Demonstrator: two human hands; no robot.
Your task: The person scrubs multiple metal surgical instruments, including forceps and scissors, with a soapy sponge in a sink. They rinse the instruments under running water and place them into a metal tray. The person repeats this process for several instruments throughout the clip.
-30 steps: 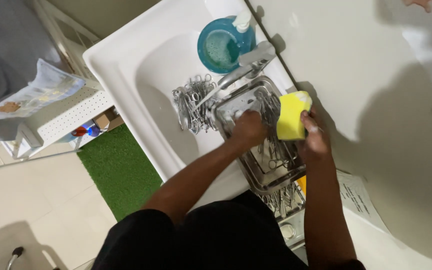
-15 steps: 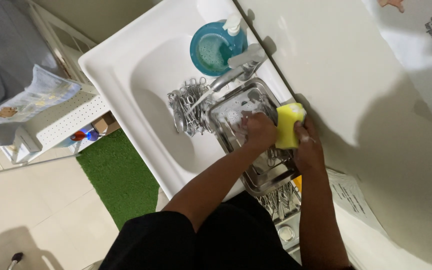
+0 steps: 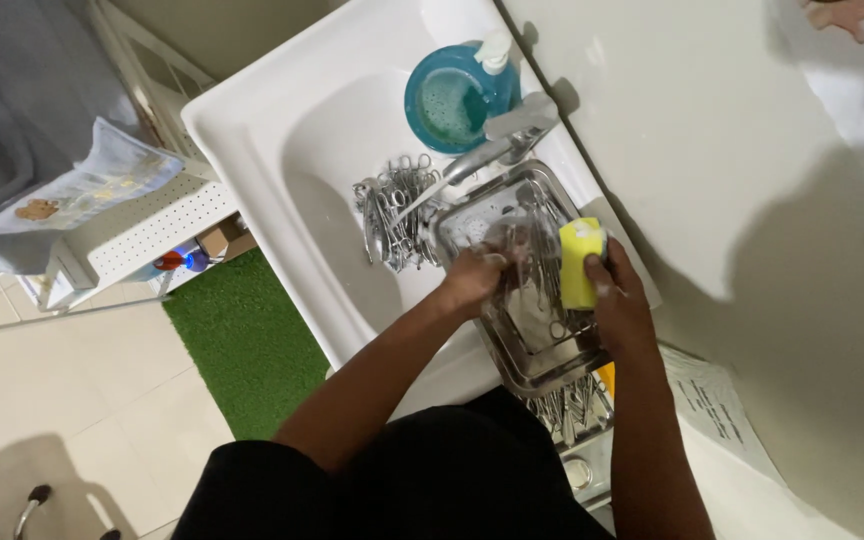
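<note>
A: Steel tray (image 3: 527,345) tipped over white sink (image 3: 252,150) rim, near edge hanging toward body. Left hand (image 3: 472,280) on tray's left edge, fingers curled; whether clamping rim or an instrument inside, cannot tell. Right hand (image 3: 620,300) at right edge, fingers clenched round yellow sponge (image 3: 579,262).

B: Risk one?

A: Wet steel, soapy grip. Slips, drops into basin or off front edge onto floor. Loose instruments (image 3: 542,270) lying in tray, so sliding out with any further tilt.

B: Sharps?

A: Likely. Scissor-type handles in pile (image 3: 397,210) on basin floor just left of tray. Points hidden in the tangle; blind wipe with sponge means snagged foam or cut fingertip.

B: Faucet?

A: Chrome faucet (image 3: 497,150) arching right above tray's far corner. Lifting tray straight up probably knocks spout. Running or not, can't say.

B: Anything else close?

A: Teal bowl (image 3: 452,100) of sudsy water on back ledge with pump bottle (image 3: 494,50) beside it; elbow-safe, but spout swing could nudge it. Second batch of instruments (image 3: 572,400) below tray, near body, partly hidden; dripping onto it mixes washed with unwashed. Paper sheet (image 3: 712,410) on tabletop (image 3: 712,130) just right of wrist, splash soaks it.

B: Floor?

A: Green mat (image 3: 242,345) left of stance, tile beyond. Drips on tile, slip hazard.
</note>
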